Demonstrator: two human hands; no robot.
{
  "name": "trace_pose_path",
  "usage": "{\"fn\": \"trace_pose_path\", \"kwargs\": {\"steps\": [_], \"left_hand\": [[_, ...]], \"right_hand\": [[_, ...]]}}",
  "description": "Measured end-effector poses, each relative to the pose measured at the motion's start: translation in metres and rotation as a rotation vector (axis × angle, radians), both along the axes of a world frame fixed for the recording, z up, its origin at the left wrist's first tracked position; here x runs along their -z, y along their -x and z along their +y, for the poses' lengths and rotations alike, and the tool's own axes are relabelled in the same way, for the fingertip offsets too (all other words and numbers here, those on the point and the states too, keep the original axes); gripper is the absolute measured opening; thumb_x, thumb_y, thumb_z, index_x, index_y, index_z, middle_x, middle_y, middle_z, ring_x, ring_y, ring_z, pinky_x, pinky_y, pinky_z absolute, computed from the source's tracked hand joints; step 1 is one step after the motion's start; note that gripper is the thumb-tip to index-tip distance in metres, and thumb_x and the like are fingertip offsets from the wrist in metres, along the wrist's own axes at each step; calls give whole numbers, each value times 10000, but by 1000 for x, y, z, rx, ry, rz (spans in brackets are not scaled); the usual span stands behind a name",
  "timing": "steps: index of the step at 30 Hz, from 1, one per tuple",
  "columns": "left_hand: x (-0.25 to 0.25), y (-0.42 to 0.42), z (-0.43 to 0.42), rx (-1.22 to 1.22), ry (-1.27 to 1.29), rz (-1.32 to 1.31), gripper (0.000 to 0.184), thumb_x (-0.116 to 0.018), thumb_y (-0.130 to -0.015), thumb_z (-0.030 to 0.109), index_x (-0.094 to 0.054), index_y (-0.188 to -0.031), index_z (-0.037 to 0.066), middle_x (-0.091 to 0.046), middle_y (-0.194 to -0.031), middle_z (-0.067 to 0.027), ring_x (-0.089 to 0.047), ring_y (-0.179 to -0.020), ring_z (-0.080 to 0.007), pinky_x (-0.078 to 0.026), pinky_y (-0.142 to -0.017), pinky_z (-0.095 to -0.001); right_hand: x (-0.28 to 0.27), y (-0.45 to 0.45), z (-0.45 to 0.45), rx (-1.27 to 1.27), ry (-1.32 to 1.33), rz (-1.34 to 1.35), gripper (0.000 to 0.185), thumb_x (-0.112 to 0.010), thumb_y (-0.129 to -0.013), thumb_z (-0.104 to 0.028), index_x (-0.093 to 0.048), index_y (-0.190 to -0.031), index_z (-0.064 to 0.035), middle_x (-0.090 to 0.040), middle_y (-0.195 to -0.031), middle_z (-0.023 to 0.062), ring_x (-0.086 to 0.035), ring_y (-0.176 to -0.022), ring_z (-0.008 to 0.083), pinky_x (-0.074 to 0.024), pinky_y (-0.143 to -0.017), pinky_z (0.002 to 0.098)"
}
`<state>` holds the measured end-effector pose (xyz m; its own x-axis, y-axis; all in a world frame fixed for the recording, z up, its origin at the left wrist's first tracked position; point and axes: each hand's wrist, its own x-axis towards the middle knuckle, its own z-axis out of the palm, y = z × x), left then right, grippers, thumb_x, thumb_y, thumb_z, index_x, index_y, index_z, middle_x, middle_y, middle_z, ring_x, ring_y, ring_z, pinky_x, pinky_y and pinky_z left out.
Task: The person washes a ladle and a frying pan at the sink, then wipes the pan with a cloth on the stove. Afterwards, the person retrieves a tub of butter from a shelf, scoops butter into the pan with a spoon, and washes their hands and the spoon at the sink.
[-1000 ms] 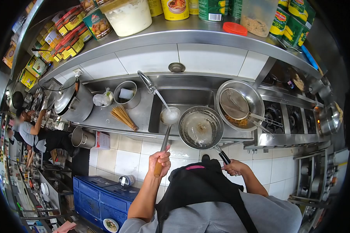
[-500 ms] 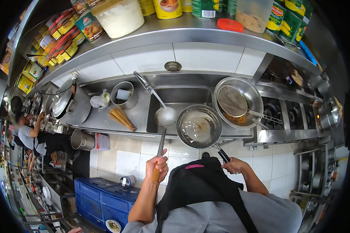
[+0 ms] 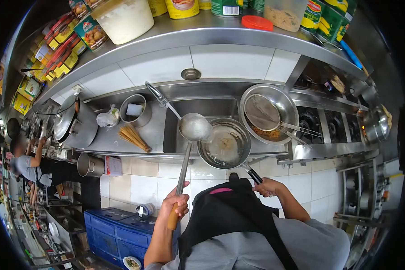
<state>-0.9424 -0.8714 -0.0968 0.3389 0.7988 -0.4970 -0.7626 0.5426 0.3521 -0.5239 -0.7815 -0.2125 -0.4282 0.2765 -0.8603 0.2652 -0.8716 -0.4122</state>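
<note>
Over the rectangular steel sink [image 3: 221, 107], the left hand [image 3: 175, 207] grasps a wooden-handled round metal ladle [image 3: 194, 128] at the rim of a round grey metal pan [image 3: 225, 146], whose black handle [image 3: 255, 176] the right hand [image 3: 268, 187] grips. Keeping both steady, any tilt gentle, should limit spills.

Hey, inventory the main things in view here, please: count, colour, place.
Sink: one, silver, in counter
Ladle: one, silver, bowl end over sink
Pan: one, grey, right of ladle
Faucet: one, silver, left of ladle
Bowl: one, silver, right of sink
Strainer: one, silver, on bowl
Stick bundle: one, tan, left of sink
Lidded pot: one, silver, counter's left
Stove: one, silver, right of bowl
Left hand: one, bare, gripping ladle
Right hand: one, bare, gripping pan
</note>
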Motion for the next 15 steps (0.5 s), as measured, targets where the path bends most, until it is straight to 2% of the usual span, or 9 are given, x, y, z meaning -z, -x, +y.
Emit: {"fn": "trace_pose_path", "kwargs": {"steps": [5, 6, 8, 15], "left_hand": [[5, -8, 3, 126, -47, 160, 561, -542, -877, 59, -371, -1410, 91, -442, -631, -30, -418, -399, -108, -390, -383, -242], [4, -10, 4, 128, -47, 160, 561, -542, -877, 59, -371, -1410, 91, -442, -631, -30, -418, -399, -108, -390, -383, -242], [1, -13, 7, 180, -72, 320, 553, -532, -870, 49, -376, -1399, 85, -449, -629, -33, -433, -406, -110, -386, -382, -238], [3, -11, 8, 237, -116, 478, 558, -516, -855, 23, -377, -1393, 77, -454, -630, -32, -442, -407, -114, -390, -383, -240]], "right_hand": [[-2, 0, 0, -22, 2, -8, 278, -714, -831, -111, -441, -797, -148, -360, -501, -50, -302, -369, 64, -213, -344, 250], [-2, 0, 0, -19, 3, -9, 278, -714, -831, -111, -441, -797, -148, -360, -501, -50, -302, -369, 64, -213, -344, 250], [-2, 0, 0, -8, -2, 19, 278, -711, -833, -107, -439, -791, -146, -352, -502, -50, -306, -370, 64, -218, -342, 251], [-5, 2, -1, 0, -1, 11, 281, -707, -834, -95, -433, -789, -139, -343, -503, -53, -309, -372, 60, -224, -342, 251]]}}
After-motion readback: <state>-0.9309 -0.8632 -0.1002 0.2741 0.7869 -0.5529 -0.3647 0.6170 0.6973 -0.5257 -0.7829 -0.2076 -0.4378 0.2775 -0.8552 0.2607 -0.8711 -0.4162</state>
